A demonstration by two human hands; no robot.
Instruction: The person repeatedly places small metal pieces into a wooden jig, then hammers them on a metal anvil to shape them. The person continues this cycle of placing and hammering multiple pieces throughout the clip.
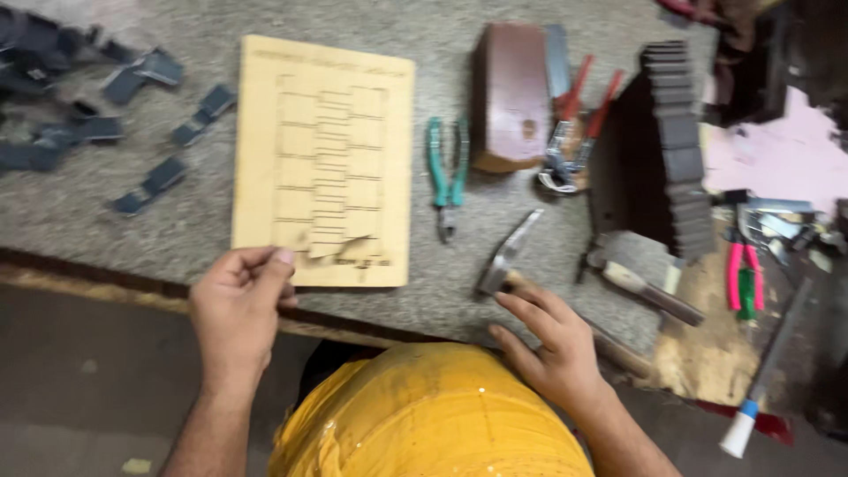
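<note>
A thin pale wooden board, laser-cut with rows of small rectangles, lies flat on the grey workbench. My left hand pinches its near left corner between thumb and fingers. My right hand rests with fingers spread on the wooden handle of a small hammer, whose steel head points away from me. Green-handled pliers lie just right of the board.
Dark grey cut pieces are scattered at the far left. A brown block, red-handled pliers, a dark notched box, a second hammer and pink-handled pliers crowd the right side. My yellow shirt fills the bottom.
</note>
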